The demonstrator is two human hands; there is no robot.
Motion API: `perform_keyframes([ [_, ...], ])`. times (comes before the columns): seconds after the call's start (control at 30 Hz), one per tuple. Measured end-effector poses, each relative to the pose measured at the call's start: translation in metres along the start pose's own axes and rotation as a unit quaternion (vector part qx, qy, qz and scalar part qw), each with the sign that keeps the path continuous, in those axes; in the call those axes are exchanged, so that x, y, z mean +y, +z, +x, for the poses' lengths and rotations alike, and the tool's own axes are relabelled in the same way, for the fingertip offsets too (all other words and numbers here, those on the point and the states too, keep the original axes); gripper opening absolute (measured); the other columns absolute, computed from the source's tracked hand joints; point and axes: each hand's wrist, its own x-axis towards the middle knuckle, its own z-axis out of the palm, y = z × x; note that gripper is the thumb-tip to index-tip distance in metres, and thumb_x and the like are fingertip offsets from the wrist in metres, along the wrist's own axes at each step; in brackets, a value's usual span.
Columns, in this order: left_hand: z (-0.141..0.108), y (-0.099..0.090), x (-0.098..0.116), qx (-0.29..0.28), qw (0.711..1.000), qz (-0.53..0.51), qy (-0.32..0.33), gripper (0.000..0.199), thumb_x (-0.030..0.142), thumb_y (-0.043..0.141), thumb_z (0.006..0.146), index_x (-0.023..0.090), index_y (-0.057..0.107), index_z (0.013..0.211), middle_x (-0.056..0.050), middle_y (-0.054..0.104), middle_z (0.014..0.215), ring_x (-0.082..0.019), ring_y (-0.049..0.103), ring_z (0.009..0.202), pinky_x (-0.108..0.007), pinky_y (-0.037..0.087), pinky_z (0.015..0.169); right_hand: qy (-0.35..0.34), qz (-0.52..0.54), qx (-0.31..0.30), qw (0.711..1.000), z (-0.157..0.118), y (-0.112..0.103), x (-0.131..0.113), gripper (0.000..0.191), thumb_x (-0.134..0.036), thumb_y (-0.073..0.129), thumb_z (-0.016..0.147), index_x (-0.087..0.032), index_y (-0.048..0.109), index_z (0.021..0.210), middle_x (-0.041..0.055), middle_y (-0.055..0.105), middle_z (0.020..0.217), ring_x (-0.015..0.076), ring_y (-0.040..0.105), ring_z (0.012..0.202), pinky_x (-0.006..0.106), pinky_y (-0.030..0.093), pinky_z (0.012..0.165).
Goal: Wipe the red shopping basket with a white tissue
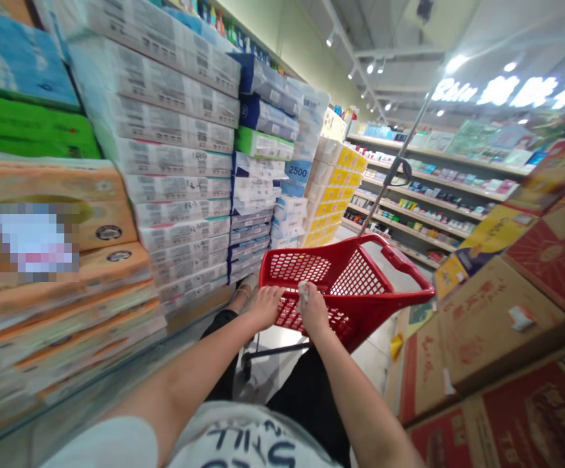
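A red plastic shopping cart (384, 303) with perforated basket walls stands sideways in front of me. My left hand (265, 307) is closed over the near rim of its basket, towards the left end. In my right hand (315, 315), a crumpled whitish cloth or tissue (303, 294) is pinched at the same rim, about the middle of the near side. The cart's red handle (404, 260) is at the right, away from both hands. My right hand hides part of the cloth.
Stacked packs of paper goods (179, 130) line the left side, with orange packs (52, 227) closer to me. Cardboard cartons (501, 318) rise on the right. A thin metal pole (389, 175) slants up behind the cart. Stocked shelves (438, 188) stand at the back.
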Motion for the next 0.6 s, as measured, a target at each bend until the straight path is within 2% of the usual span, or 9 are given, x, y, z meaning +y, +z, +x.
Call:
perform_keyframes([
  [0.07, -0.005, 0.001, -0.001, 0.002, 1.000, 0.002, -0.006, 0.057, 0.017, 0.048, 0.081, 0.014, 0.042, 0.138, -0.014, 0.049, 0.138, -0.028, 0.045, 0.125, -0.044, 0.030, 0.111, 0.004, 0.002, 0.027, 1.000, 0.000, 0.005, -0.004, 0.037, -0.015, 0.042, 0.092, -0.014, 0.054, 0.127, 0.0128, 0.065, 0.113, 0.0216, 0.060, 0.105, 0.033, 0.046, 0.093],
  [0.23, -0.018, 0.004, -0.003, -0.009, 1.000, 0.022, -0.011, 0.057, 0.019, 0.044, 0.085, 0.017, 0.036, 0.142, -0.012, 0.045, 0.143, -0.027, 0.041, 0.128, -0.045, 0.026, 0.112, -0.182, -0.005, 0.017, 0.983, -0.006, 0.011, -0.016, 0.039, -0.008, 0.044, 0.088, -0.016, 0.060, 0.123, 0.0108, 0.056, 0.133, 0.0215, 0.051, 0.120, 0.036, 0.039, 0.105],
  [0.33, -0.019, 0.002, -0.010, -0.013, 0.999, 0.029, -0.008, 0.057, 0.019, 0.042, 0.087, 0.019, 0.035, 0.143, -0.011, 0.044, 0.144, -0.026, 0.042, 0.127, -0.043, 0.027, 0.110, -0.163, -0.020, 0.020, 0.986, -0.006, 0.006, -0.015, 0.041, -0.010, 0.048, 0.087, -0.017, 0.059, 0.126, 0.0110, 0.050, 0.140, 0.0232, 0.048, 0.122, 0.038, 0.038, 0.105],
  [0.47, -0.015, 0.001, -0.020, -0.010, 0.999, 0.033, -0.016, 0.056, 0.019, 0.042, 0.086, 0.017, 0.036, 0.143, -0.012, 0.044, 0.143, -0.027, 0.043, 0.124, -0.044, 0.027, 0.109, -0.117, -0.013, -0.007, 0.993, -0.003, 0.000, -0.008, 0.040, -0.011, 0.047, 0.088, -0.016, 0.059, 0.126, 0.0098, 0.061, 0.124, 0.0227, 0.052, 0.113, 0.037, 0.038, 0.103],
  [0.6, -0.013, 0.000, -0.021, -0.007, 0.999, 0.029, -0.033, 0.058, 0.020, 0.047, 0.084, 0.014, 0.038, 0.140, -0.013, 0.044, 0.143, -0.028, 0.041, 0.125, -0.044, 0.025, 0.110, -0.100, -0.022, -0.027, 0.994, 0.000, -0.002, -0.011, 0.041, -0.010, 0.048, 0.088, -0.017, 0.058, 0.128, 0.0081, 0.063, 0.119, 0.0215, 0.053, 0.109, 0.033, 0.037, 0.100],
])
